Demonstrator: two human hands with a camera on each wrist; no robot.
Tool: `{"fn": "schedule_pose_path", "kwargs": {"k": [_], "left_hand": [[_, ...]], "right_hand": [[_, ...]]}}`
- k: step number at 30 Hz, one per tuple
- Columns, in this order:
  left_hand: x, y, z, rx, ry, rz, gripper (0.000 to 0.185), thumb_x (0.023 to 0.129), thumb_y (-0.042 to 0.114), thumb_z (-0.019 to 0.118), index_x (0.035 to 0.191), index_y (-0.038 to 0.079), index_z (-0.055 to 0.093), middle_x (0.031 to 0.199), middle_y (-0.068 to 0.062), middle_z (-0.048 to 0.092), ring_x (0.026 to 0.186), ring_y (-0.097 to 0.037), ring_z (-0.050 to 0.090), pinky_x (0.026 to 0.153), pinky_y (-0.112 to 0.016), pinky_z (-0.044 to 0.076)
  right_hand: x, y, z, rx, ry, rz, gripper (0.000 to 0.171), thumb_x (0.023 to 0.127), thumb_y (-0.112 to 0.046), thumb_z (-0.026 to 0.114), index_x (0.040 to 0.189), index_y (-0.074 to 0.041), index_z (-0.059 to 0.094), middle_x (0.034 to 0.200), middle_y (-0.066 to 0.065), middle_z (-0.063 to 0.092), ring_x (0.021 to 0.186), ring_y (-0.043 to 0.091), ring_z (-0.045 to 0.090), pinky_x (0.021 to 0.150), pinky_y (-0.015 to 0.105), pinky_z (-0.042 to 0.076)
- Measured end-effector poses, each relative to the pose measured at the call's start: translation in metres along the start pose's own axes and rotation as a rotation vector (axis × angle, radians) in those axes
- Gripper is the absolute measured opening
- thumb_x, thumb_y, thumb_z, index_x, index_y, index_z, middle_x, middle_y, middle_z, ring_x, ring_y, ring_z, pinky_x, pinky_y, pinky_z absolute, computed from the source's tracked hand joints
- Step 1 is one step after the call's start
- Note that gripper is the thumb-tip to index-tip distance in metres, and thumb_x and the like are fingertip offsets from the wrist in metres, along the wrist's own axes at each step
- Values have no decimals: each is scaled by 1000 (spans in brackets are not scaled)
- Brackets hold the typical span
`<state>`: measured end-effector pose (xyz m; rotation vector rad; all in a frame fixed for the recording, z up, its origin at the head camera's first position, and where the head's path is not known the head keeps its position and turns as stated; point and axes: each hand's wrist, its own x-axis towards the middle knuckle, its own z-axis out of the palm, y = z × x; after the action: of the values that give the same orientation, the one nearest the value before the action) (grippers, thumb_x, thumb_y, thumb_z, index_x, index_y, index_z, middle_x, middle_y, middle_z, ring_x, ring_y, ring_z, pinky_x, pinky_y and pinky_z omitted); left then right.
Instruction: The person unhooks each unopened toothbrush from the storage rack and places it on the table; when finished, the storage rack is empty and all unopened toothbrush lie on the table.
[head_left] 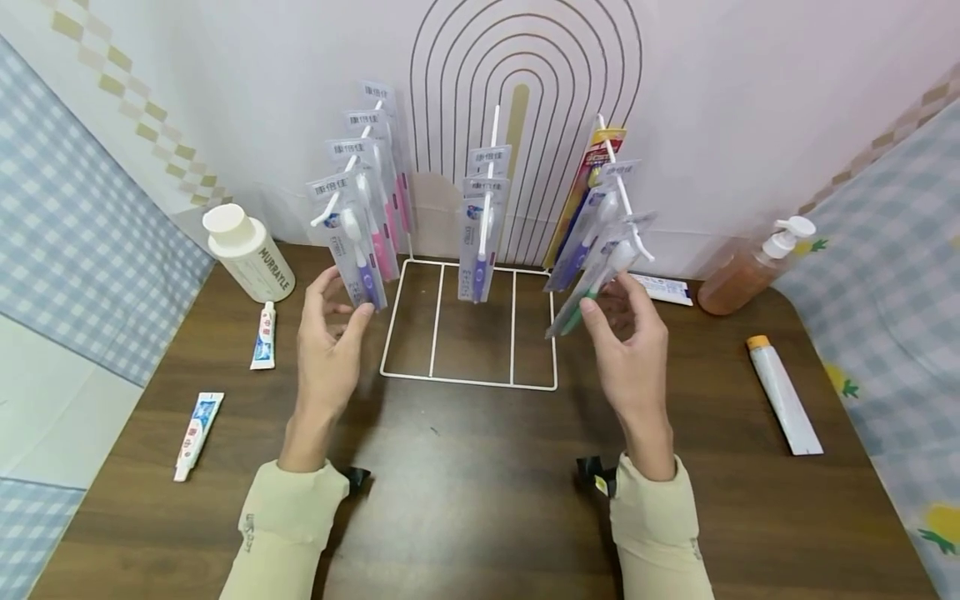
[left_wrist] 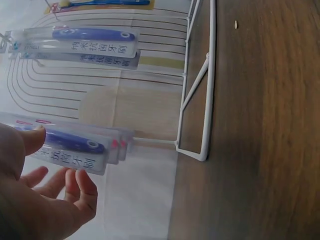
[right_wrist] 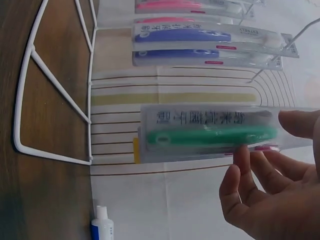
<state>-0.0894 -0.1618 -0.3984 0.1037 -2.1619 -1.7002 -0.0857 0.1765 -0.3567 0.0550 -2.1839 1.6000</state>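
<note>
A white wire rack with three prongs holds packaged toothbrushes. On its left prong hang several packs; my left hand holds the lower part of the front one, a packaged purple toothbrush, with the thumb on its face and fingers at its edge. At the right prong, my right hand pinches a packaged green toothbrush between thumb and fingers; the pack tilts, its top by the prong's tip. Behind it hang another purple toothbrush pack and a red-and-yellow pack. Purple toothbrush packs hang on the middle prong.
Left on the brown table are a white bottle and two toothpaste tubes, one upper, one lower. To the right are a pump bottle, an orange-capped tube and another tube behind my right hand.
</note>
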Motion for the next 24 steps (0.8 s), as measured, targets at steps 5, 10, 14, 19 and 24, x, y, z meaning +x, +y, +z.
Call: {"fn": "schedule_pose_path", "kwargs": {"k": [5,10,14,19,24], "left_hand": [[2,-3,2,-49,21,24,47,109,-1,71,155,-4,61,144,-23,73,105,-3,60,88,-13,53],[2,-4,1,-78,70,27,35,107,-4,73,143,-6,71,118,5,78,95,-4,61,83,-16,52],[0,-3,0,-77,83,8,31,108,-3,72,139,-7,73,108,26,74,91,-3,62,80,-15,52],[1,-2,-1,-116,88,-6,27,109,-4,71,134,-12,73,101,27,75,90,-2,68,83,-14,56],[2,-2,1,-124,96,7,23,108,-3,72,129,-12,76,95,25,75,89,-1,72,84,-16,58]], "right_hand": [[0,2,0,83,6,10,37,107,0,76,144,5,72,104,-17,76,90,2,69,81,14,55],[2,1,3,57,10,25,25,107,-3,77,129,9,77,93,-22,72,79,2,62,73,15,52],[1,0,4,44,16,31,20,107,-4,78,121,11,78,89,-22,70,75,2,59,69,16,49],[1,0,3,31,22,33,18,107,-5,78,118,10,78,88,-21,69,74,3,58,68,16,49],[1,-2,-1,29,43,35,19,107,-5,78,117,11,78,88,-22,69,74,3,58,69,16,49]]}}
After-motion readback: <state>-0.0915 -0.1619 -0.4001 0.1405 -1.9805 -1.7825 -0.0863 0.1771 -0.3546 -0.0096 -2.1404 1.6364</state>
